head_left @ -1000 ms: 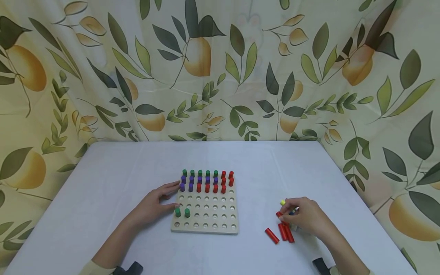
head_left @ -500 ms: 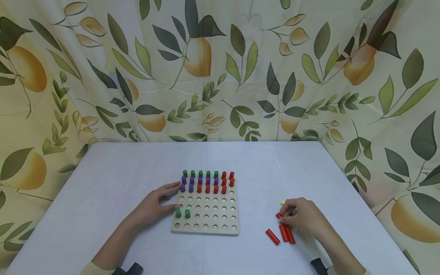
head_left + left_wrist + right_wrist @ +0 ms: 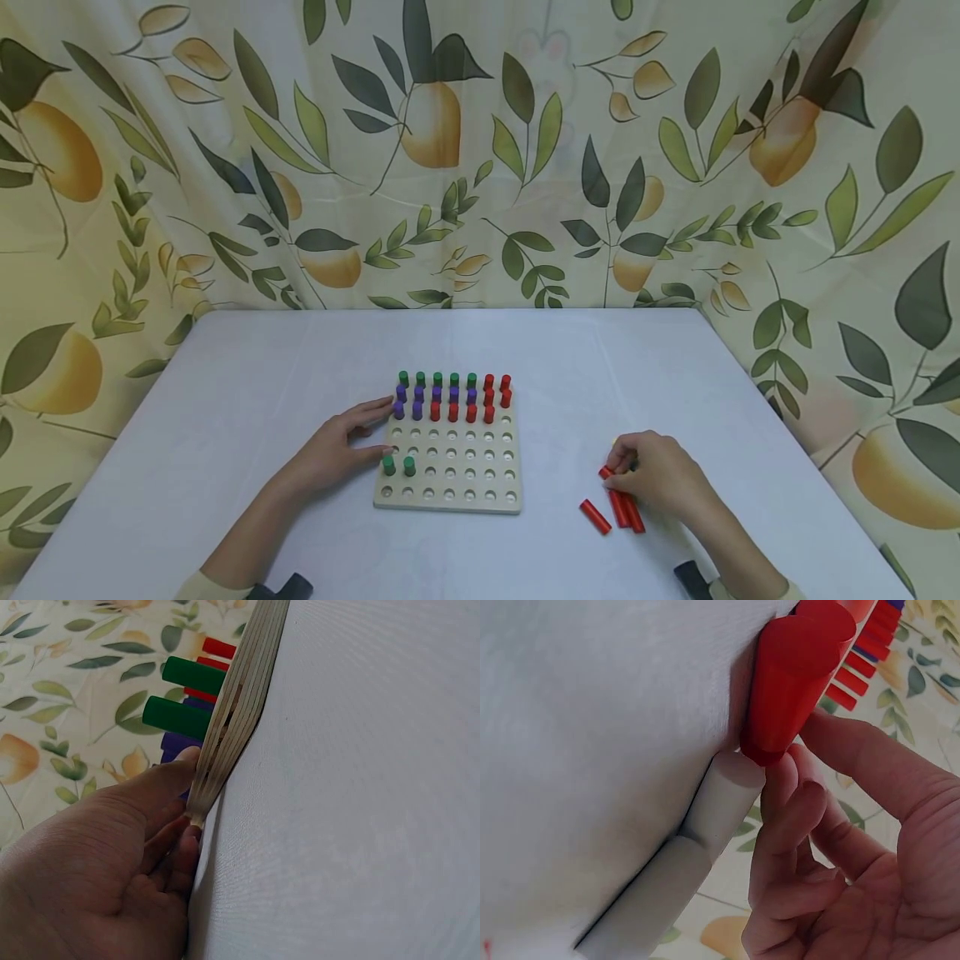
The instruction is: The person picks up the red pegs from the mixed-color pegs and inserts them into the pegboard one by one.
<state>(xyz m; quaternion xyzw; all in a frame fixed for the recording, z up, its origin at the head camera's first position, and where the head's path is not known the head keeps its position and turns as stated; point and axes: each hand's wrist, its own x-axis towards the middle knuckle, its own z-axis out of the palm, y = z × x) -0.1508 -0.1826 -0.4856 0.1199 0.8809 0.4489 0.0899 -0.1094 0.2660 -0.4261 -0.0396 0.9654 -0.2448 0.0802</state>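
A pale wooden pegboard (image 3: 450, 486) carries green, purple and red pegs in its back rows. Two green pegs (image 3: 408, 467) stand apart near its front left. My left hand (image 3: 333, 446) rests at the board's left edge, fingers extended, thumb touching the side near the green pegs; in the left wrist view the thumb lies on the layered edge (image 3: 232, 712). To the right of the board, my right hand (image 3: 663, 475) pinches a red peg (image 3: 605, 472) between thumb and fingertips, low over the table. The right wrist view shows red pegs (image 3: 791, 682) beside those fingertips.
Loose red pegs (image 3: 595, 517) lie on the white tabletop (image 3: 315, 350) in front of the right hand. Two white pegs (image 3: 652, 900) lie end to end in the right wrist view. A fruit-patterned curtain (image 3: 480, 233) hangs behind the table.
The right hand has shifted slightly left, and the red peg at its fingertips has moved a little with it. A yellow peg behind it is now almost covered. The left hand stays put.
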